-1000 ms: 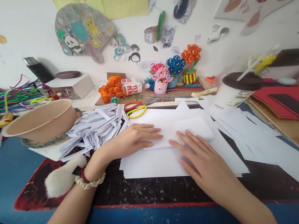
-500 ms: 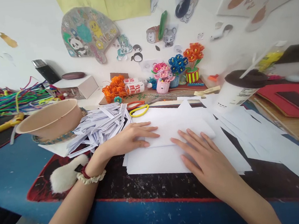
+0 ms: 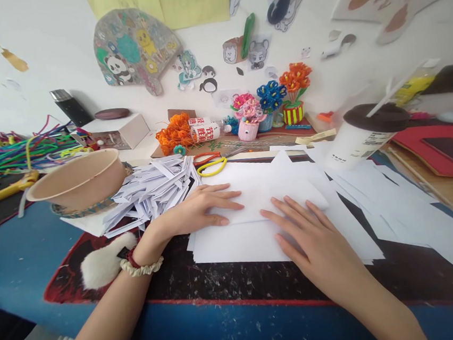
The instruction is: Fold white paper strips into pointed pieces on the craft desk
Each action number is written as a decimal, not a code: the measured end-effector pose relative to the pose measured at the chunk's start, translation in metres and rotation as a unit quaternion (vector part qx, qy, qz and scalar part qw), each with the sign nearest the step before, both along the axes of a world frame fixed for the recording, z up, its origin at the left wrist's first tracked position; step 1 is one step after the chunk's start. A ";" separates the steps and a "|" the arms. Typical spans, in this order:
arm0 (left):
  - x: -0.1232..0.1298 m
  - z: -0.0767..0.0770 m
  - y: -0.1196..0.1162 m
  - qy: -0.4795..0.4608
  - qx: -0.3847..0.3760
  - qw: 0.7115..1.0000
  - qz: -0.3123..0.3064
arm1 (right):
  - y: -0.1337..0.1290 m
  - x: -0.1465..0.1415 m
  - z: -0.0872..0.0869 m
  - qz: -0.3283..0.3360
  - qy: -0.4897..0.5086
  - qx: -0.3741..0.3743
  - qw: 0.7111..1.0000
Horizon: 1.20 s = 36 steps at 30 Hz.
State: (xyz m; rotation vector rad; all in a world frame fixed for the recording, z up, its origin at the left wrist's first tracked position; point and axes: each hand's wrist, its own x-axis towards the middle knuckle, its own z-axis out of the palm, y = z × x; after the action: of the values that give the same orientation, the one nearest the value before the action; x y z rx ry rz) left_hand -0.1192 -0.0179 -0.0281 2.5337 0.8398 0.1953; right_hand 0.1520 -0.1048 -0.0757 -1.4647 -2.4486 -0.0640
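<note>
"How do the hands sit?"

"Left hand [image 3: 200, 209] and right hand [image 3: 310, 231] lie flat, fingers apart, on 1 folded sheet [image 3: 259, 194] atop the paper stack [image 3: 233, 244]."

"Any room?"

"Dark mat [image 3: 173, 287] shows between the stack's near edge and its own red border; paper slips [image 3: 152, 190] crowd the left hand."

"Containers?"

"3 flower-filled pots [image 3: 294, 114], 1 cup [image 3: 352, 147] with a straw [image 3: 385, 96], 1 bowl [image 3: 83, 184], contents hidden."

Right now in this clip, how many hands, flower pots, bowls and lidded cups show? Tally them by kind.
Hands on white paper: 2 (left hand, right hand)
Flower pots: 3 (pink pot, blue pot, striped pot)
Beige bowl: 1
Lidded cup: 1
Total: 7
</note>
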 end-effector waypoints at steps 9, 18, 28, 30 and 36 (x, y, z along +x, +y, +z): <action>-0.001 0.001 -0.001 -0.001 -0.016 1.000 -0.002 | 0.000 0.000 0.001 -0.005 0.004 -0.004 1.000; -0.001 0.001 -0.001 0.015 -0.014 1.000 -0.001 | 0.000 0.000 0.001 -0.007 0.013 -0.015 1.000; 0.006 0.003 -0.006 0.006 0.008 1.000 0.015 | 0.001 -0.001 0.003 -0.010 0.019 -0.021 1.000; 0.007 0.002 -0.007 0.005 0.007 1.000 0.020 | 0.000 -0.001 0.003 -0.009 0.021 -0.022 0.999; 0.006 0.002 -0.007 0.009 0.017 0.999 0.026 | 0.000 -0.001 0.004 -0.005 0.027 -0.024 0.999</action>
State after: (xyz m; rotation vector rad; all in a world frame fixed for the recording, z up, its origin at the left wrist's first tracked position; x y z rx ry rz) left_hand -0.1129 -0.0252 -0.0265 2.5504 0.9165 0.2039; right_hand 0.1509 -0.1043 -0.0713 -1.4788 -2.4156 0.0316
